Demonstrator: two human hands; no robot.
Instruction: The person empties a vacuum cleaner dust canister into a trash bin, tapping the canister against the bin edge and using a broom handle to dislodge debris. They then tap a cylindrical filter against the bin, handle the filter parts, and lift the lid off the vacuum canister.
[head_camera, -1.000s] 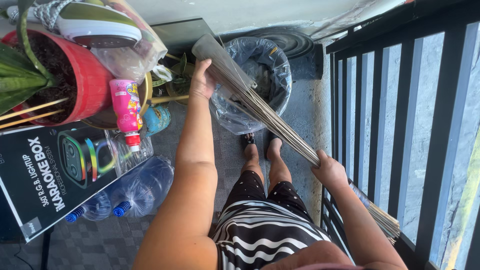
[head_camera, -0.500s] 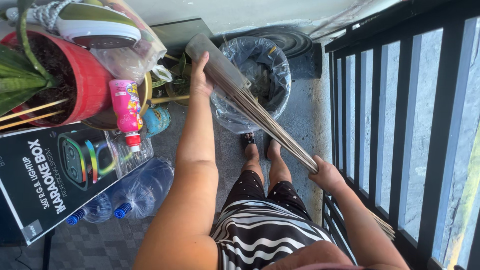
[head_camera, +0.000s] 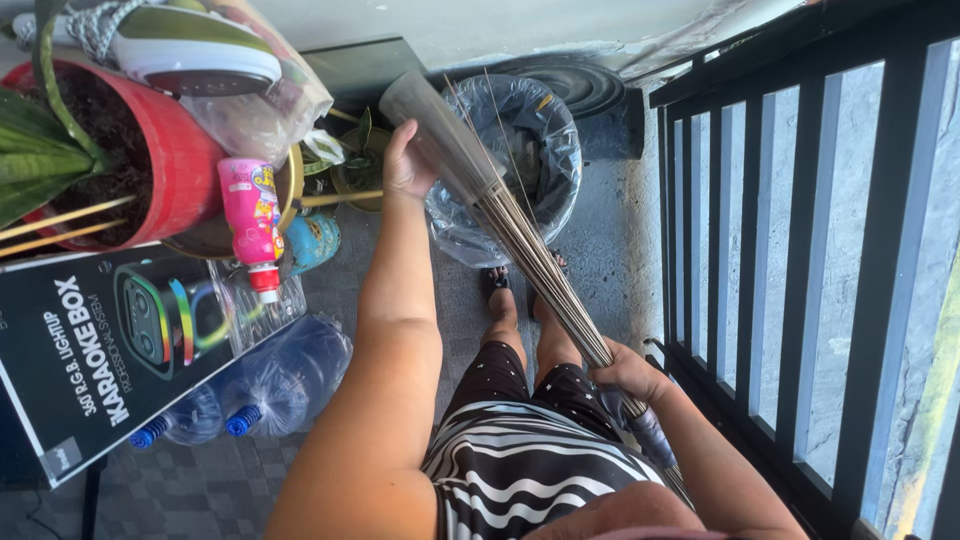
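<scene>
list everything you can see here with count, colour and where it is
stick broom: 1, tan, held across the middle
bin: 1, clear liner, top centre
plant pot: 1, red, upper left
shoe: 1, white and green, above the pot
pink bottle: 1, left of centre
boxed speaker: 1, black, lower left
water bottles: 2, clear, blue caps, on the floor
railing: 1, black, right
left hand: at the broom's far end
right hand: grips the broom's handle end

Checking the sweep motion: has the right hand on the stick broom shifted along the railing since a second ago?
Yes. The right hand slid nearer the body, lower along the black railing, gripping the stick broom.
</scene>
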